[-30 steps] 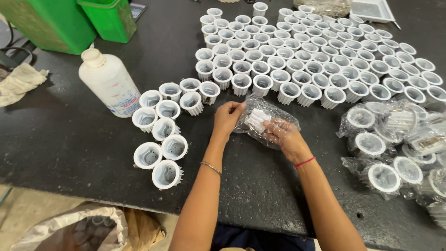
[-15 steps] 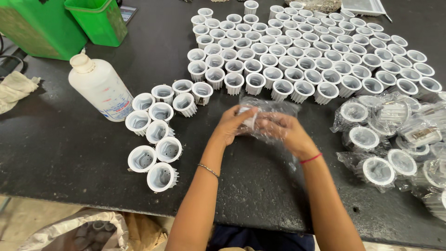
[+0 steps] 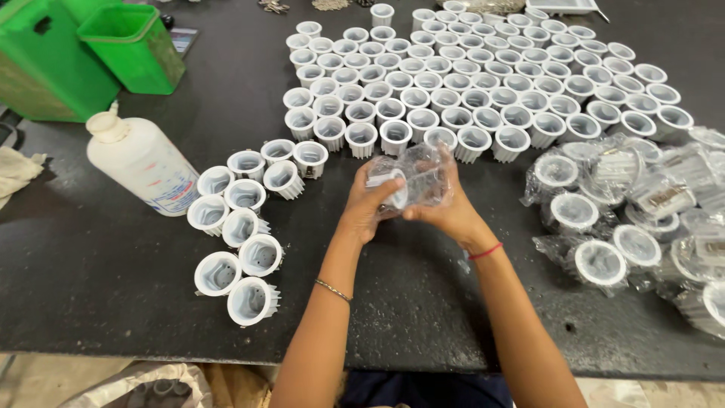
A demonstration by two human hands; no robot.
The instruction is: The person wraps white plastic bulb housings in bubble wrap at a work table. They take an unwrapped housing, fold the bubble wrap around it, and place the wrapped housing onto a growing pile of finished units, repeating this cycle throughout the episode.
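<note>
I have both hands together over the near middle of the black table [image 3: 91, 264], closed around one white ribbed cup [image 3: 394, 189] that sits inside a clear plastic bag [image 3: 427, 177]. My left hand [image 3: 366, 208] grips the cup's mouth end, thumb across the rim, while my right hand [image 3: 445, 211] pinches the bag from the far side, fingers spread up behind the crinkled film. The wrapped cup is held off the table, just in front of the nearest row of bare cups [image 3: 453, 91].

I judge the step in hand to be unwrapping: the cup's open end faces left and seems partly clear of the plastic, though glare on the film makes it hard to say how far it is out. What this calls for next, I think, is a steady pull on the cup with the left hand while the right keeps the bag pinned, without crushing the thin fins.

Both forearms come in from the bottom edge, wrists bent inward and nearly touching. A heap of bagged cups [image 3: 604, 257] lies to the right, a small cluster of loose cups [image 3: 242, 249] to the left beside a white bottle [image 3: 143, 162], and green bins [image 3: 132, 45] at the far left corner.
</note>
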